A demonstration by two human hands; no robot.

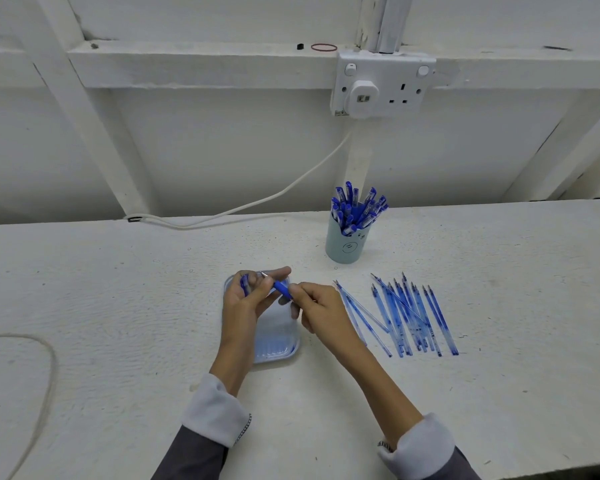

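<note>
Blue pen (280, 289), over the far end of the tray (274, 346), is pinched by my right hand (317, 306), forearm angled inward; my left hand (248, 297), raised beside it, curls round another blue pen piece (245, 285).

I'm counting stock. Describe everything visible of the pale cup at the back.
The cup is a pale blue-green cylinder, plastic by its look, with a face-like mark on its front. It stands upright on the white table, behind the row of refills, packed with blue capped pens fanning above its rim. Nothing else touches it.
</note>
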